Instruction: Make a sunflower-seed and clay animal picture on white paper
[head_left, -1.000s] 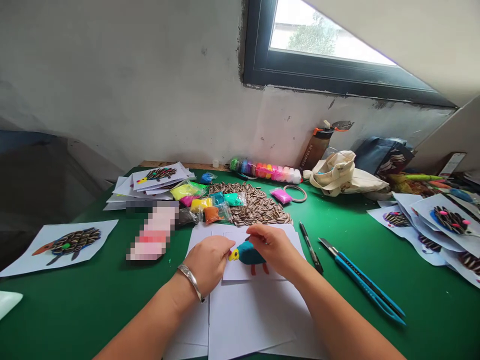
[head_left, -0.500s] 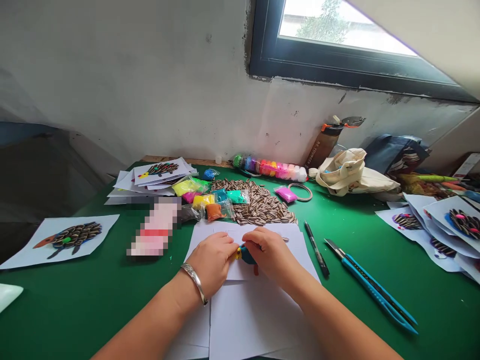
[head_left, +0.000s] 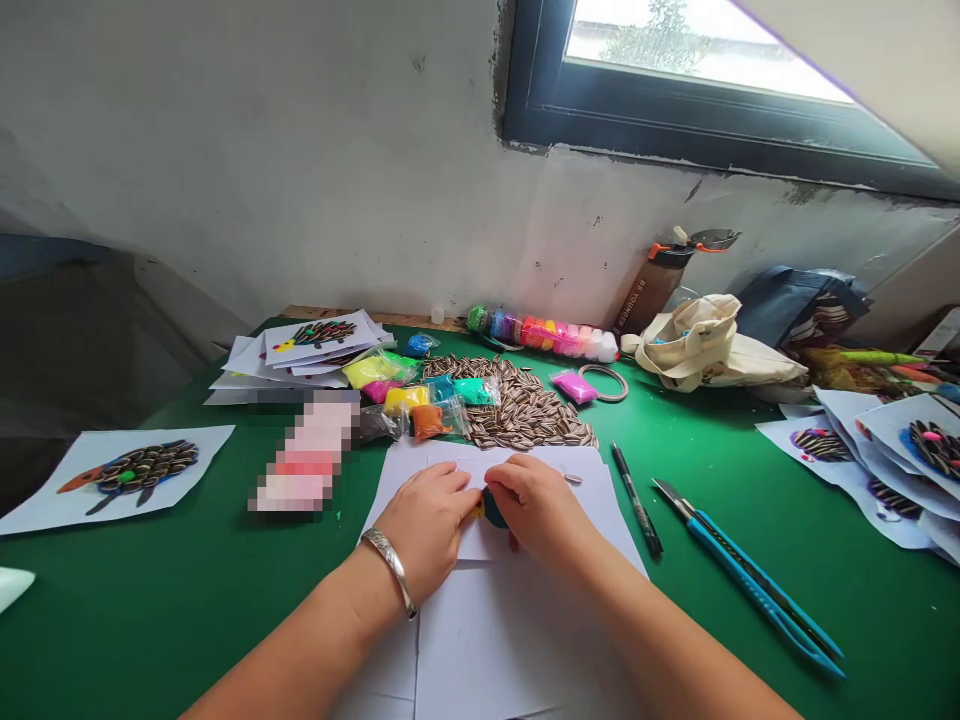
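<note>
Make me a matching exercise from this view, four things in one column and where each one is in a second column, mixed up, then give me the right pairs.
Things:
1. silver bangle
2. blue clay shape
3. striped sunflower seeds
4. black pen

Places:
A. heaped behind the white paper
B. on the green tabletop, right of the paper
C. around the left wrist
D. partly under the right hand

Right pairs: 1-C, 2-D, 3-A, 4-B
</note>
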